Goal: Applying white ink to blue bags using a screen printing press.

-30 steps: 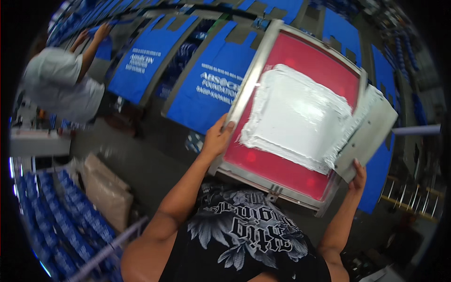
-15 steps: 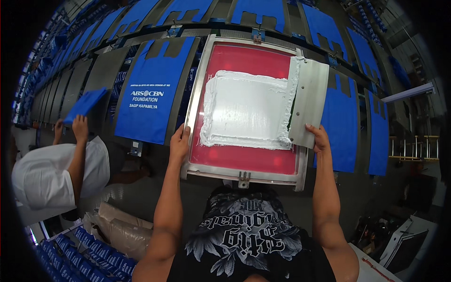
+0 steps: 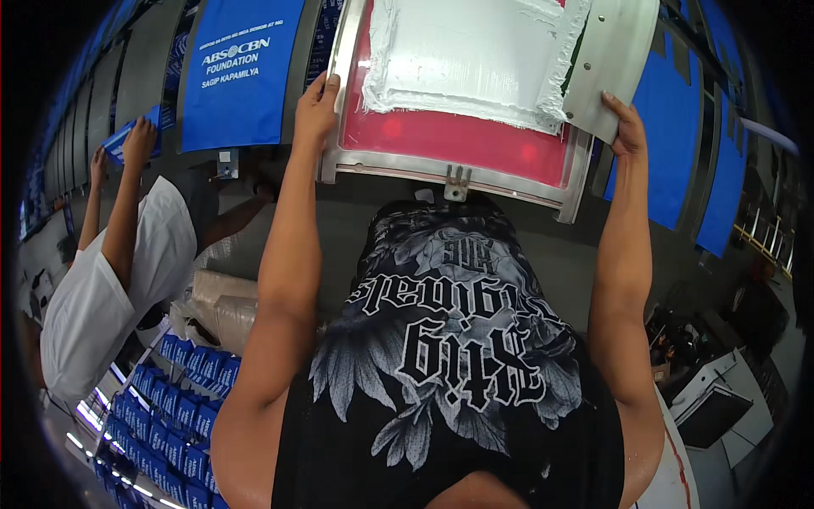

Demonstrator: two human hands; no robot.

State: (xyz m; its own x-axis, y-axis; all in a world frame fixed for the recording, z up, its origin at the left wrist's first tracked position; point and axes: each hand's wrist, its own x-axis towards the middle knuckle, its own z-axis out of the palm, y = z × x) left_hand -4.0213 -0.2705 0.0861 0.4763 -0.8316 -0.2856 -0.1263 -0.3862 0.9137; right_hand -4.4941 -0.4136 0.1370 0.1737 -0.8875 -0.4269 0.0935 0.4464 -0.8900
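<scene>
My left hand [image 3: 317,109] is closed around the left side rail of a metal-framed printing screen [image 3: 424,171]. Thick white ink [image 3: 466,64] lies over the screen's red mesh [image 3: 458,140], with a ridge of it along the squeegee. That wide, pale squeegee [image 3: 617,42] leans at the screen's right side. My right hand [image 3: 626,127] grips its near end, thumb on the face; whether those fingers also touch the frame is hidden. A blue printed fabric panel [image 3: 236,85] lies left of the screen, and a plain blue one [image 3: 653,136] to the right.
At left, a person in a white shirt [image 3: 127,280] holds a blue fabric piece [image 3: 154,136]. Below are wrapped bundles [image 3: 225,305] and a rack of blue printed pieces [image 3: 174,407]. A hinge bracket [image 3: 456,182] juts from the screen's near edge. A dark panel [image 3: 716,416] leans at lower right.
The view has tipped downward, so the screen and both hands appear higher. Both hands keep their holds. At left, the other person's hands and blue fabric have shifted.
</scene>
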